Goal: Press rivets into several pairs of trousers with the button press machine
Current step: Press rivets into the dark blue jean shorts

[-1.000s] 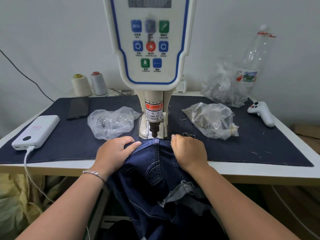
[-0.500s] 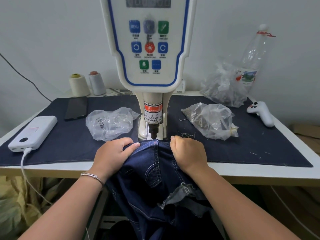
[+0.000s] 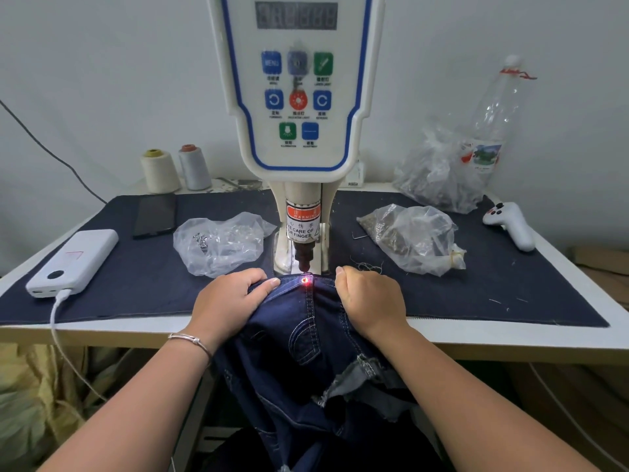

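Dark blue denim trousers hang over the table's front edge, their top edge under the black punch of the white button press machine. A red light spot glows on the seam just below the punch. My left hand grips the fabric left of the seam, thumb pointing at the spot. My right hand grips the fabric on the right side, fingers curled under.
On the dark cloth mat lie a clear bag with metal parts at left and a fuller bag at right. A white power bank, a phone, two thread cones, a white controller and a plastic bottle stand around.
A red light spot now shows on the seam under the punch. Both hands hold the trousers in nearly the same place.
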Demonstrator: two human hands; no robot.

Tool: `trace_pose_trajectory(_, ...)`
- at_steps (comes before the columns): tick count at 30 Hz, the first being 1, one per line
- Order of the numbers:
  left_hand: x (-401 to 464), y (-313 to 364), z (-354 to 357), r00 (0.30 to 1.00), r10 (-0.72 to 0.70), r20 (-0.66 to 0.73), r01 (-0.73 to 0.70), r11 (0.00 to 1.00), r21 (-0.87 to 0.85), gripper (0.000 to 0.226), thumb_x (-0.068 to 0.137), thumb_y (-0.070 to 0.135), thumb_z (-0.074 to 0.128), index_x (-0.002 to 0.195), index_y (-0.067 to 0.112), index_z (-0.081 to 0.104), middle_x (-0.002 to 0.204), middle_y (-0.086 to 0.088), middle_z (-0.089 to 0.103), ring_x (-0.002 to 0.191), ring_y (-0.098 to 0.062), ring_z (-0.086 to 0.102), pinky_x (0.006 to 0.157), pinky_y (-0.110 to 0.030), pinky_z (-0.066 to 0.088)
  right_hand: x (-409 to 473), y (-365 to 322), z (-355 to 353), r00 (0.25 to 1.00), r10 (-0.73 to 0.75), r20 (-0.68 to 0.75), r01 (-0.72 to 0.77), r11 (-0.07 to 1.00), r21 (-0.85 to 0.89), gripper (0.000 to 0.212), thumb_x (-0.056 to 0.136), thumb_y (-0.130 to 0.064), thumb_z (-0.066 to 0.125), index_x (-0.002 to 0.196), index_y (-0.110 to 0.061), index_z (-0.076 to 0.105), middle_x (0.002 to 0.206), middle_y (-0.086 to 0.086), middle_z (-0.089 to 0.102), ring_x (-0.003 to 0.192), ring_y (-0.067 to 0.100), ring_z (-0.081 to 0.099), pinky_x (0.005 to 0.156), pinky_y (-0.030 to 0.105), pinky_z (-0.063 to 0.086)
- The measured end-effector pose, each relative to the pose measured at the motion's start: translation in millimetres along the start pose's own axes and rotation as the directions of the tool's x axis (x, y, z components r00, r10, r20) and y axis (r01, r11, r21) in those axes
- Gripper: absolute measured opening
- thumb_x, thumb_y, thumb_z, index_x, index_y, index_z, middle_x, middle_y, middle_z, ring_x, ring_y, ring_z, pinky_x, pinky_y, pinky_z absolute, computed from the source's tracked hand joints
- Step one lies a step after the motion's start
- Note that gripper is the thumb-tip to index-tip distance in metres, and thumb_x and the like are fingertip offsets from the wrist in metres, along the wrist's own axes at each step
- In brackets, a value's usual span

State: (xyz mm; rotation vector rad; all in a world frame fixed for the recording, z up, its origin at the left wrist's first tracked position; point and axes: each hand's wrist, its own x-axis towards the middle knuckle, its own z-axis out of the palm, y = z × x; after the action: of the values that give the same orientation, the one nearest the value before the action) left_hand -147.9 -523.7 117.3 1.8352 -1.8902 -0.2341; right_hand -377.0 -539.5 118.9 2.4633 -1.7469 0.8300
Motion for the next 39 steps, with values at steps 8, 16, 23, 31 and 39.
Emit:
trace_pose_trajectory(8,0.6,24.4,-34.4,0.994,0.04,-0.1,-0.071,0.941,-0.331,0.046,0.097,0.036,0.062,0.06,0.011,0.05,0.054,0.002,0.04,0.053,-0.008,0.036,0.056,-0.026,0.029,17.0,-24.4,-47.9,0.98,0.187,0.065,-0.198,0.927,0.318,0.05,0.103,-0.032,0.036,0.056,-0.018,0.033,0.055,-0.001,0.04,0.057,0.022,0.042,0.059,0.034,0.032)
trace_pose_trajectory(16,-7.2,30.1,-58.0,0.914,-0.113,0.39,0.303,0.829,-0.47,0.047,0.09,0.051,0.065,0.088,0.006,0.076,0.081,-0.004,0.075,0.071,-0.011,0.061,0.064,-0.021,0.045,-10.4,-29.5,-67.8,0.758,0.343,0.554,-0.642,0.539,0.545,0.027,0.094,-0.028,0.051,0.072,-0.012,0.054,0.074,0.01,0.054,0.069,0.022,0.054,0.064,0.033,0.036)
trace_pose_trajectory(23,-7.4,41.3,-67.1,0.918,-0.1,0.384,0.288,0.834,-0.471,0.022,0.087,0.037,0.07,0.081,0.019,0.081,0.086,0.002,0.078,0.081,-0.01,0.069,0.073,-0.02,0.047,-19.4,-25.9,-70.3,0.754,0.277,0.595,-0.643,0.492,0.586,0.035,0.093,-0.03,0.054,0.069,-0.005,0.061,0.073,0.015,0.065,0.071,0.03,0.062,0.069,0.033,0.04)
trace_pose_trajectory(31,-48.1,63.3,-101.7,0.836,0.069,0.544,0.382,0.638,-0.669,0.027,0.077,0.04,0.073,0.062,0.018,0.075,0.062,-0.001,0.07,0.051,-0.008,0.063,0.05,-0.014,0.047,-48.3,-15.4,-101.9,0.815,0.101,0.57,-0.565,0.355,0.745,0.053,0.078,-0.064,0.059,0.083,-0.015,0.079,0.091,0.008,0.076,0.085,0.023,0.074,0.074,0.03,0.057)
trace_pose_trajectory(39,-76.8,77.9,-132.2,0.745,-0.023,0.667,0.442,0.765,-0.468,0.053,0.038,0.073,0.086,0.057,0.025,0.073,0.068,0.001,0.071,0.062,-0.01,0.068,0.056,-0.02,0.05,-60.5,-14.2,-138.4,0.802,-0.195,0.565,-0.448,0.43,0.784,0.053,0.062,-0.051,0.081,0.084,-0.003,0.073,0.088,0.015,0.073,0.076,0.019,0.068,0.071,0.026,0.054)
